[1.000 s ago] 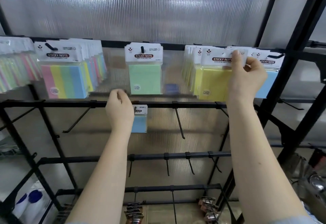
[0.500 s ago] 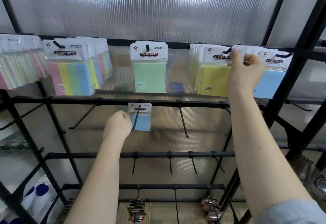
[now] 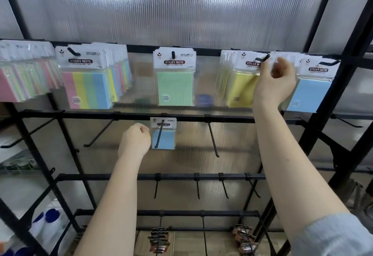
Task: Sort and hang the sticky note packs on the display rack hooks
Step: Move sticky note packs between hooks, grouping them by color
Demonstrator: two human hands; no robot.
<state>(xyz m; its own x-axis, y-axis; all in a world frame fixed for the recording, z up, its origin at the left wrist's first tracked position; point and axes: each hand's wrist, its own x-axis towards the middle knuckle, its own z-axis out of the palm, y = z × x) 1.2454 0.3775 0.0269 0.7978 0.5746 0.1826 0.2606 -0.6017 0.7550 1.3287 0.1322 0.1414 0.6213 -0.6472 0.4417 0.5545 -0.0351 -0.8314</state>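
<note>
Sticky note packs hang in groups along the top bar of the rack point(image 3: 343, 58): striped packs point(image 3: 86, 86) toward the left end, a green pack point(image 3: 174, 88) at the middle, yellow packs point(image 3: 240, 88) and a blue pack point(image 3: 310, 92) toward the right end. One small blue pack point(image 3: 163, 136) hangs alone on a hook of the second bar.

The right hand point(image 3: 275, 82) is raised at the yellow packs' hook point(image 3: 262, 59), fingers curled; whether it pinches a pack header there cannot be told, as that area is blurred. The left hand point(image 3: 136, 140) is curled into a fist just beside the small blue pack and appears to hold nothing.

Risks, judged from this position:
- A header hole that misses the upturned hook tip lets a pack drop through the open bars below.
- Yellow and blue packs hang close together; a pack can land on the wrong hook.
- The left fist can knock the small blue pack and swing it along its hook.
</note>
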